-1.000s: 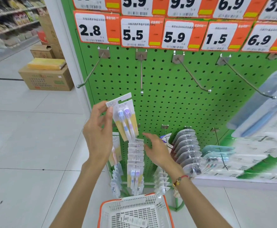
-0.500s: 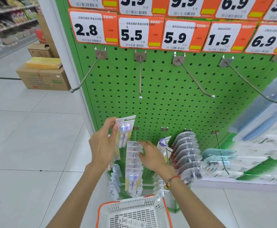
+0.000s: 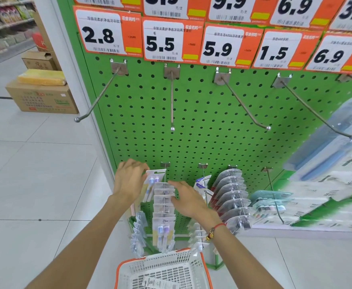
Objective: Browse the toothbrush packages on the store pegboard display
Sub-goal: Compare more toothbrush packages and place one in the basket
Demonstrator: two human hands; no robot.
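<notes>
Browsing mid-way. Your left hand [image 3: 129, 180] is pinching one toothbrush package [image 3: 154, 180] at lower hook [image 3: 165, 174], rehanging likely. Your right hand [image 3: 188, 200], fingers spread, is touching hung stack [image 3: 163, 207]. Neighbouring rows [image 3: 231, 197] are waiting unchecked; basket [image 3: 164, 270] is sitting below.

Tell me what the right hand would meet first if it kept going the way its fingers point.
Likely the row of hanging toothbrush packages: the right hand reaches up-left with straight fingers already at their card tops. Actual contact is unclear from this view.
</notes>
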